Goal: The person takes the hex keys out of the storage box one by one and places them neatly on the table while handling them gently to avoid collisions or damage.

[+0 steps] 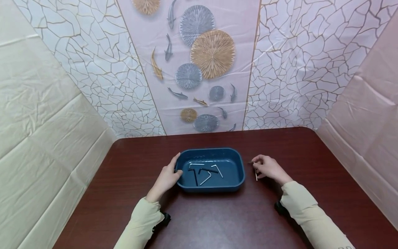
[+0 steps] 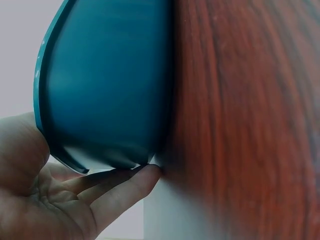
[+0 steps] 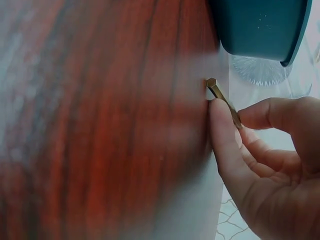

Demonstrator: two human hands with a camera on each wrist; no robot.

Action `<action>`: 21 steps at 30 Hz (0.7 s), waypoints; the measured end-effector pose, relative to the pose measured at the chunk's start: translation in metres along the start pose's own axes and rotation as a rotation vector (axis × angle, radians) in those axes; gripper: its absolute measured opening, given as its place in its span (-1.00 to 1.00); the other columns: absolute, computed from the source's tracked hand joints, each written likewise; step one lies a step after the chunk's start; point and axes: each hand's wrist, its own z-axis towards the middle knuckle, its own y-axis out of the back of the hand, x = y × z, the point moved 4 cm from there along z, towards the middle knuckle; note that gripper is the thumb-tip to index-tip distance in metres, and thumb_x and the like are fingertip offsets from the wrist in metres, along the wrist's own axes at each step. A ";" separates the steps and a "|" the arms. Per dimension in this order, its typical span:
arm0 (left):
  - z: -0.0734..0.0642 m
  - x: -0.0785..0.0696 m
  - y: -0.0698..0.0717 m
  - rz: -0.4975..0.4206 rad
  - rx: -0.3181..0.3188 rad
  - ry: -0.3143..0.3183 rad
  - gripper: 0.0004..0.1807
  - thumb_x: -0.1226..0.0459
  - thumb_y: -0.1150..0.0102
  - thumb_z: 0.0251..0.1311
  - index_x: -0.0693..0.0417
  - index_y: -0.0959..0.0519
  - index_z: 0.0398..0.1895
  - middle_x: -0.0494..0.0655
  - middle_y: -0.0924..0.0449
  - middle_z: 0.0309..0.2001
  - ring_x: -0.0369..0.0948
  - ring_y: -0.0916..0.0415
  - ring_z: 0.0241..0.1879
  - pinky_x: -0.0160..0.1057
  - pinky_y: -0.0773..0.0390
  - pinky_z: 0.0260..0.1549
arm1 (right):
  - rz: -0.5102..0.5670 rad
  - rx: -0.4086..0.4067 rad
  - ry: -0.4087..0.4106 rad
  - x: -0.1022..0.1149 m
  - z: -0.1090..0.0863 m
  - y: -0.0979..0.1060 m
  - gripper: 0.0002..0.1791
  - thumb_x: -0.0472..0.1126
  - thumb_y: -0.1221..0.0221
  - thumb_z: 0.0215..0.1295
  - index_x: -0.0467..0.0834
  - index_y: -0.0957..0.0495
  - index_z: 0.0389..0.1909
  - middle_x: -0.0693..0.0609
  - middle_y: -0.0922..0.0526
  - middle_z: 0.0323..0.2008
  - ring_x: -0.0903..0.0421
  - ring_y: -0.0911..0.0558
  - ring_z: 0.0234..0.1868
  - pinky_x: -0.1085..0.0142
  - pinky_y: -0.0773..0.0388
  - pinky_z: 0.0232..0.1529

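Observation:
A blue plastic tray (image 1: 211, 189) sits on the table. My left hand (image 1: 166, 178) grips its left end, thumb over the rim and fingers against the outer wall, as the left wrist view also shows. To the right of the tray, my right hand (image 1: 268, 167) pinches a metal hex key (image 1: 256, 175) between thumb and fingertips, low over the table. In the right wrist view the hexagonal end of that key (image 3: 212, 83) looks brass-toned; the rest is partly hidden by the fingers. Inside the tray lie several L-shaped hex keys, among them a black one (image 1: 195, 178) and a silver one (image 1: 205, 178).
The dark red wooden table (image 1: 214, 221) has wood grain and rounded back corners. A patterned cloth wall (image 1: 205, 103) stands behind it, and pale fabric panels (image 1: 53, 138) rise on both sides.

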 end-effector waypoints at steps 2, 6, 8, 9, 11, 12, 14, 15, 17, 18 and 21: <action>0.000 0.001 0.000 -0.005 0.000 -0.002 -0.21 0.36 -0.07 0.37 -0.06 -0.04 0.62 -0.08 -0.31 -0.64 -0.18 -0.31 -0.67 -0.20 -0.42 -0.49 | -0.036 -0.007 0.002 0.000 0.000 0.000 -0.68 -0.34 -0.04 0.45 -0.46 -0.47 0.09 -0.24 -0.63 -0.28 0.02 -0.65 -0.40 0.18 -0.67 -0.38; 0.000 0.003 0.000 -0.005 -0.003 -0.008 -0.21 0.36 -0.07 0.36 -0.06 -0.04 0.62 -0.08 -0.30 -0.64 -0.19 -0.29 -0.67 -0.20 -0.41 -0.50 | -0.121 -0.011 0.017 0.000 0.001 -0.001 -0.70 -0.34 -0.05 0.44 -0.46 -0.50 0.05 -0.17 -0.64 -0.34 0.07 -0.66 -0.50 0.21 -0.66 -0.40; -0.001 0.003 0.000 -0.005 -0.004 -0.007 -0.21 0.37 -0.07 0.36 -0.06 -0.04 0.62 -0.09 -0.28 -0.66 -0.19 -0.28 -0.69 -0.20 -0.39 -0.51 | -0.151 -0.002 0.033 0.001 0.001 -0.003 -0.71 -0.34 -0.06 0.42 -0.47 -0.51 0.03 -0.16 -0.63 -0.35 0.09 -0.66 -0.50 0.21 -0.65 -0.41; -0.001 0.003 0.000 -0.006 -0.005 -0.007 -0.21 0.37 -0.06 0.36 -0.06 -0.04 0.62 -0.09 -0.28 -0.66 -0.19 -0.27 -0.69 -0.20 -0.39 -0.52 | -0.161 0.002 0.037 0.001 0.001 -0.003 -0.71 -0.35 -0.07 0.41 -0.48 -0.51 0.02 -0.16 -0.63 -0.36 0.09 -0.66 -0.51 0.21 -0.65 -0.41; -0.001 0.003 0.000 -0.004 -0.007 -0.006 -0.21 0.37 -0.06 0.35 -0.06 -0.05 0.62 -0.11 -0.27 -0.67 -0.19 -0.27 -0.70 -0.21 -0.39 -0.53 | -0.173 0.009 0.044 0.003 0.001 -0.005 -0.71 -0.35 -0.08 0.40 -0.49 -0.52 0.00 -0.16 -0.63 -0.37 0.09 -0.66 -0.50 0.21 -0.65 -0.41; -0.001 0.003 0.000 -0.003 -0.007 -0.003 -0.21 0.37 -0.06 0.35 -0.06 -0.05 0.62 -0.11 -0.27 -0.67 -0.20 -0.27 -0.70 -0.21 -0.39 -0.53 | -0.178 0.013 0.047 0.004 0.002 -0.006 -0.71 -0.35 -0.08 0.40 -0.49 -0.52 0.00 -0.16 -0.62 -0.37 0.09 -0.67 -0.50 0.20 -0.65 -0.41; -0.002 0.003 0.000 0.000 -0.008 -0.002 -0.21 0.37 -0.06 0.35 -0.07 -0.05 0.62 -0.11 -0.28 -0.67 -0.20 -0.28 -0.70 -0.22 -0.39 -0.53 | -0.182 0.017 0.037 0.005 0.002 -0.007 -0.71 -0.34 -0.09 0.41 -0.48 -0.52 0.01 -0.16 -0.62 -0.37 0.09 -0.67 -0.50 0.21 -0.65 -0.41; -0.002 0.002 0.000 0.000 -0.008 -0.003 -0.20 0.37 -0.06 0.35 -0.08 -0.05 0.62 -0.11 -0.29 -0.67 -0.20 -0.27 -0.70 -0.22 -0.39 -0.53 | -0.187 0.018 0.035 0.006 0.003 -0.008 -0.71 -0.34 -0.09 0.41 -0.48 -0.52 0.01 -0.16 -0.61 -0.36 0.09 -0.67 -0.50 0.21 -0.65 -0.40; -0.002 0.001 0.001 -0.004 -0.010 -0.002 -0.20 0.37 -0.06 0.35 -0.10 -0.05 0.62 -0.10 -0.29 -0.67 -0.20 -0.27 -0.69 -0.21 -0.38 -0.52 | -0.201 0.023 0.033 0.008 0.004 -0.010 -0.70 -0.33 -0.09 0.42 -0.47 -0.52 0.02 -0.16 -0.61 -0.35 0.10 -0.67 -0.49 0.22 -0.65 -0.39; -0.002 0.001 0.001 -0.006 -0.010 -0.003 -0.20 0.37 -0.06 0.35 -0.10 -0.04 0.62 -0.10 -0.29 -0.67 -0.20 -0.27 -0.69 -0.21 -0.38 -0.52 | -0.206 0.025 0.032 0.009 0.005 -0.010 -0.70 -0.32 -0.09 0.43 -0.47 -0.52 0.03 -0.16 -0.60 -0.34 0.11 -0.67 -0.48 0.22 -0.65 -0.39; -0.002 -0.001 0.002 -0.014 -0.012 -0.012 -0.20 0.38 -0.05 0.35 -0.11 -0.04 0.63 -0.08 -0.30 -0.66 -0.19 -0.26 -0.69 -0.20 -0.37 -0.53 | -0.220 0.026 0.029 0.010 0.007 -0.012 -0.70 -0.32 -0.08 0.43 -0.46 -0.52 0.04 -0.15 -0.60 -0.34 0.12 -0.67 -0.48 0.22 -0.66 -0.38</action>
